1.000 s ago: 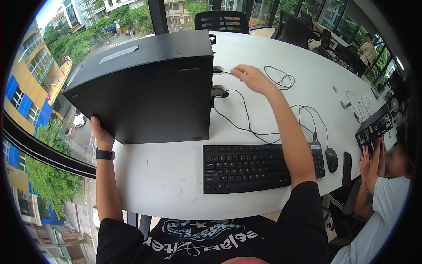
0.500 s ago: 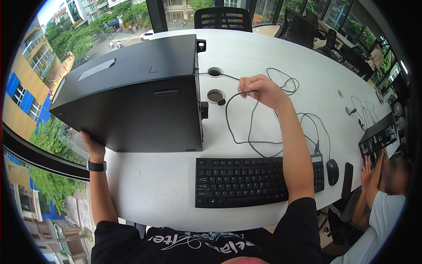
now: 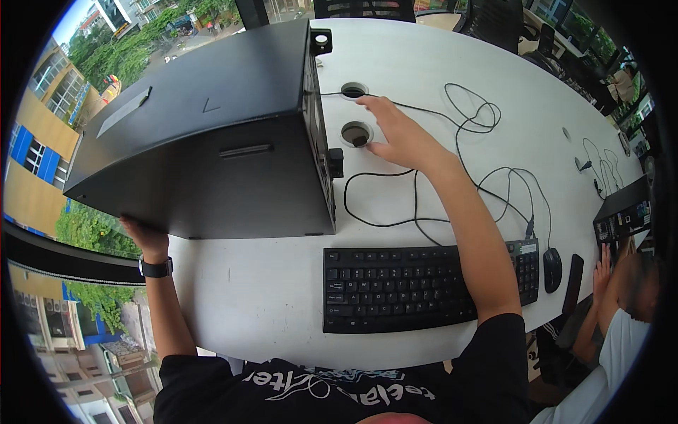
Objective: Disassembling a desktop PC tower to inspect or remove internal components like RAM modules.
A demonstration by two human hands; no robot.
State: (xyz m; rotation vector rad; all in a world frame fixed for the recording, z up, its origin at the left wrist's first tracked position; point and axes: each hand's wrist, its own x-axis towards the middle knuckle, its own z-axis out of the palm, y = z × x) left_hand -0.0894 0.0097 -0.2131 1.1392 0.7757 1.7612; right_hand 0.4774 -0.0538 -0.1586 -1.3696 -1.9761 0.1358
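A large black computer tower (image 3: pixel 205 177) is on the left side of the desk, its rear ports facing right. My left hand (image 3: pixel 148 242) is at the tower's lower left corner, holding it there; most of its fingers are hidden by the case. My right hand (image 3: pixel 404 138) reaches over the desk just right of the tower's back, open, thumb and fingers apart with nothing in them. Beside its fingertips are two round cable holes, the nearer (image 3: pixel 351 124) with a black plug in it. A thin black cable (image 3: pixel 367 222) lies looped on the desk below this hand.
My right forearm passes over a black keyboard (image 3: pixel 395 293). To its right are a mouse (image 3: pixel 553 270) and a dark flat object (image 3: pixel 573 283). More cable (image 3: pixel 487 128) coils farther back on the white desk (image 3: pixel 247 304). A co-worker handles another tower (image 3: pixel 625 220) at the right.
My right hand has let go of the black cable and moved a little left, its fingers opening. The cable loop now lies on the desk. My left hand stays at the tower.
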